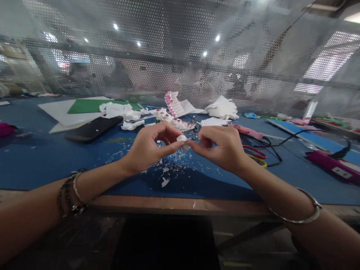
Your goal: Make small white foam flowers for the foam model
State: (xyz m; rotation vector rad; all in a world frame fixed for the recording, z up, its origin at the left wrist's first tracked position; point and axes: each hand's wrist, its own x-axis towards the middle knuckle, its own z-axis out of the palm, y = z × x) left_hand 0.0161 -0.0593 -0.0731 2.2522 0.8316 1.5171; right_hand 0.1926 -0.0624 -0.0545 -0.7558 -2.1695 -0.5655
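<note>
A small white piece (pixel 182 138), perhaps paper or foam, is pinched between the fingertips of both hands above the middle of the table. My left hand (pixel 153 141) grips its left side between thumb and forefinger. From the right, my right hand (pixel 222 146) holds it with thumb and curled forefinger. The piece's exact kind is too small to make out. Below the hands, white scraps (pixel 165 182) are scattered over the blue mat (pixel 112 176). Just behind them lies a row of small white pieces with dark red tops (pixel 171 119).
A black phone-like slab (pixel 91 129), crumpled white tissue (pixel 118 110) and a green sheet (pixel 92 106) lie left. White sheets (pixel 222 108) are stacked behind. Toward the right are a pink tool (pixel 249 131), cables (pixel 277 153) and a magenta device (pixel 333 165). A perforated metal screen (pixel 157 48) rises behind.
</note>
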